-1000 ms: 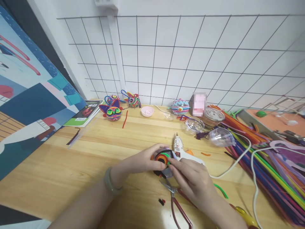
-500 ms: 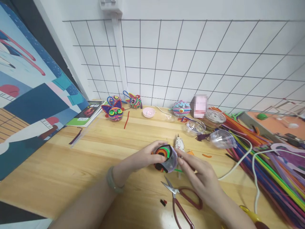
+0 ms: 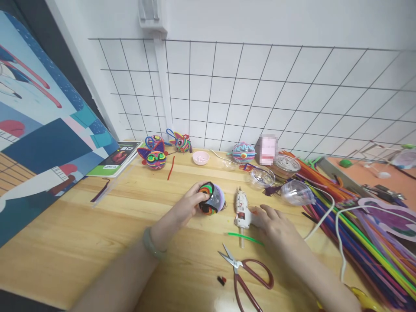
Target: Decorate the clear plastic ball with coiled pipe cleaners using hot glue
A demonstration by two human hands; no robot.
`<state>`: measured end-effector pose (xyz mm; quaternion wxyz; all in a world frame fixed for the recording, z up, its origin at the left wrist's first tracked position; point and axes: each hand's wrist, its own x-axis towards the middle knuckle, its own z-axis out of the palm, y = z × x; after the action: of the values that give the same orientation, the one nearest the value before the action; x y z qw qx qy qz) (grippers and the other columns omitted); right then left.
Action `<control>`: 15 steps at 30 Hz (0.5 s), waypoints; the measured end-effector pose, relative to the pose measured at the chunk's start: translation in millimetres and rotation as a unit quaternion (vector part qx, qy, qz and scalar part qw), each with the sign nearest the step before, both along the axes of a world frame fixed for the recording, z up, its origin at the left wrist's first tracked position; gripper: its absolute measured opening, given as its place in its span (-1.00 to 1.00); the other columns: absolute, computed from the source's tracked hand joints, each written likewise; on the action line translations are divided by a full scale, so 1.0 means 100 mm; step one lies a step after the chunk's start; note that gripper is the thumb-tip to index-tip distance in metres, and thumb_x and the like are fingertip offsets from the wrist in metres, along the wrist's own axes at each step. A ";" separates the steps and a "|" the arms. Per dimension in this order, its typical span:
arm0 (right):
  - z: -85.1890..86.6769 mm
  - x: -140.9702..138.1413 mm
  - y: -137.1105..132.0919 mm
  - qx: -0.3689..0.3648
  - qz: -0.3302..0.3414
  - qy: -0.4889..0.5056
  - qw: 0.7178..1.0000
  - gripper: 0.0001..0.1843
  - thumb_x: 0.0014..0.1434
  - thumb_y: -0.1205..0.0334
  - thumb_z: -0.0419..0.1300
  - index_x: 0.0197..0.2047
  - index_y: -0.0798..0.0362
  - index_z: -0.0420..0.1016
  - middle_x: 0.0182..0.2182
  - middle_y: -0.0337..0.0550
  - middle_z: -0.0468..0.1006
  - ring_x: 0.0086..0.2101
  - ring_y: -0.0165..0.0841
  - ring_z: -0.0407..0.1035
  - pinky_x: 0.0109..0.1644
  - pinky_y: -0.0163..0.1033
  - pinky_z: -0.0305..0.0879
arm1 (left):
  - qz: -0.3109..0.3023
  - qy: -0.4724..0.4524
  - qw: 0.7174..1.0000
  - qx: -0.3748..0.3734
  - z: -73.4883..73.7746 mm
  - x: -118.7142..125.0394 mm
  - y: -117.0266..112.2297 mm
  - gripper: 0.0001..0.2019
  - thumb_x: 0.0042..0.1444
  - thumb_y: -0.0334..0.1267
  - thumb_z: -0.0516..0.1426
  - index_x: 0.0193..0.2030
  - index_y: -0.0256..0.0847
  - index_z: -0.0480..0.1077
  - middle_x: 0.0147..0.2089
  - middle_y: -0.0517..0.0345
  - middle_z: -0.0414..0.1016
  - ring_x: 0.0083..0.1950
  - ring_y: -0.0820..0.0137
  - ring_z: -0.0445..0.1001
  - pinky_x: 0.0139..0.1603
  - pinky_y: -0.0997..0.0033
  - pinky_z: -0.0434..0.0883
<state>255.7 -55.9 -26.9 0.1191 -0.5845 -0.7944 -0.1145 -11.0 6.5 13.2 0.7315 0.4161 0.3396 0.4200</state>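
My left hand (image 3: 189,205) is closed around a clear plastic ball (image 3: 212,198) partly wrapped in coloured pipe cleaners, held just above the wooden table (image 3: 97,234). My right hand (image 3: 274,223) rests on the handle of a white glue gun (image 3: 241,207) that lies on the table, fingers curled over it. A short green pipe cleaner (image 3: 245,238) lies in front of the glue gun. Red-handled scissors (image 3: 248,275) lie open nearer to me.
Finished pipe-cleaner figures (image 3: 152,155) stand at the back by the wire grid wall. Clear plastic half-shells (image 3: 262,176) and a pink bowl (image 3: 200,157) sit behind the glue gun. A big pile of coloured pipe cleaners (image 3: 364,234) and a white cable (image 3: 339,225) fill the right side.
My right hand left the wrapped ball and dropped onto the glue gun's handle. My left hand turned the ball and lifted it slightly back. The green pipe cleaner now lies on the table.
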 end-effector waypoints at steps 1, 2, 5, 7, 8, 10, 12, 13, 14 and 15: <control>-0.05 -0.02 0.01 -0.003 -0.003 0.001 1.000 -0.50 -0.05 0.51 0.05 0.00 0.10 0.43 -0.09 0.11 0.51 -0.23 -0.14 0.44 -0.17 -0.10 0.34 | 0.001 -0.002 1.000 -0.002 0.00 0.00 0.00 -0.63 -0.02 -0.33 0.15 -0.02 -0.20 0.32 -0.16 0.11 0.44 -0.17 0.38 0.41 -0.18 0.41 0.38; -0.08 -0.04 0.03 -0.011 -0.003 0.003 1.000 -0.44 -0.10 0.55 0.04 0.02 0.14 0.41 -0.06 0.14 0.49 -0.22 -0.13 0.43 -0.16 -0.08 0.34 | 0.000 -0.002 1.000 -0.005 -0.01 0.00 -0.01 -0.64 -0.02 -0.33 0.15 -0.03 -0.20 0.32 -0.16 0.11 0.44 -0.17 0.38 0.41 -0.18 0.40 0.38; -0.10 -0.10 0.06 -0.031 0.010 0.014 0.999 -0.36 -0.16 0.59 0.01 0.05 0.15 0.38 -0.09 0.09 0.50 -0.22 -0.17 0.42 -0.13 -0.11 0.33 | -0.003 0.007 1.000 -0.015 -0.01 0.00 -0.02 -0.67 0.00 -0.30 0.14 -0.04 -0.19 0.32 -0.15 0.08 0.44 -0.18 0.36 0.41 -0.20 0.34 0.41; -0.07 -0.11 0.07 -0.039 0.014 0.029 0.999 -0.44 -0.09 0.57 0.00 0.02 0.12 0.39 -0.19 0.03 0.51 -0.25 -0.21 0.42 -0.18 -0.16 0.33 | -0.002 0.016 1.000 -0.017 -0.02 -0.01 -0.02 -0.67 0.00 -0.29 0.13 -0.04 -0.18 0.33 -0.13 0.07 0.43 -0.18 0.34 0.41 -0.24 0.33 0.43; -0.05 -0.11 0.07 -0.041 0.013 0.037 0.998 -0.50 -0.04 0.54 0.00 -0.01 0.11 0.41 -0.22 0.01 0.51 -0.28 -0.22 0.42 -0.22 -0.18 0.34 | -0.002 0.020 1.000 -0.015 -0.02 -0.02 -0.02 -0.68 0.01 -0.28 0.13 -0.05 -0.18 0.33 -0.13 0.06 0.43 -0.17 0.33 0.41 -0.26 0.33 0.43; 0.00 -0.07 0.08 -0.041 0.008 0.053 0.998 -0.63 0.06 0.46 0.01 -0.06 0.11 0.41 -0.23 0.02 0.49 -0.31 -0.24 0.43 -0.27 -0.21 0.35 | -0.003 0.030 1.000 -0.009 -0.02 -0.02 -0.01 -0.70 0.01 -0.27 0.12 -0.06 -0.17 0.34 -0.11 0.06 0.43 -0.14 0.31 0.41 -0.28 0.34 0.43; 0.06 -0.01 0.09 -0.034 0.000 0.080 0.996 -0.70 0.13 0.35 0.02 -0.06 0.10 0.38 -0.19 0.04 0.48 -0.28 -0.23 0.44 -0.26 -0.20 0.37 | 0.001 0.042 0.999 -0.007 -0.02 -0.02 -0.01 -0.71 0.01 -0.26 0.11 -0.07 -0.16 0.33 -0.11 0.06 0.43 -0.13 0.30 0.41 -0.29 0.34 0.44; 0.08 0.02 0.09 -0.026 -0.003 0.103 0.994 -0.71 0.15 0.31 0.02 -0.05 0.09 0.36 -0.17 0.04 0.47 -0.27 -0.23 0.44 -0.24 -0.18 0.38 | 0.007 0.049 0.999 -0.008 -0.02 -0.02 -0.01 -0.70 0.01 -0.25 0.12 -0.07 -0.16 0.33 -0.11 0.06 0.43 -0.13 0.30 0.41 -0.29 0.34 0.44; 0.09 0.05 0.09 -0.013 -0.006 0.127 0.992 -0.71 0.17 0.27 0.02 -0.03 0.08 0.34 -0.16 0.04 0.47 -0.25 -0.21 0.44 -0.21 -0.17 0.39 | 0.014 0.058 0.998 -0.009 -0.01 -0.01 -0.01 -0.70 0.00 -0.25 0.12 -0.08 -0.16 0.33 -0.12 0.07 0.43 -0.15 0.30 0.42 -0.29 0.34 0.43; 0.11 0.08 0.09 0.008 -0.009 0.148 0.989 -0.71 0.19 0.25 0.01 -0.02 0.08 0.33 -0.16 0.04 0.47 -0.22 -0.20 0.44 -0.19 -0.14 0.39 | 0.021 0.068 0.997 -0.011 0.00 0.00 -0.01 -0.69 -0.02 -0.26 0.13 -0.08 -0.16 0.32 -0.14 0.08 0.44 -0.17 0.31 0.43 -0.30 0.35 0.43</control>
<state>263.9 -46.6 -16.1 0.2387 -0.6010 -0.7620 -0.0340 -10.8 5.0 13.0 0.7027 0.4280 0.4018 0.4021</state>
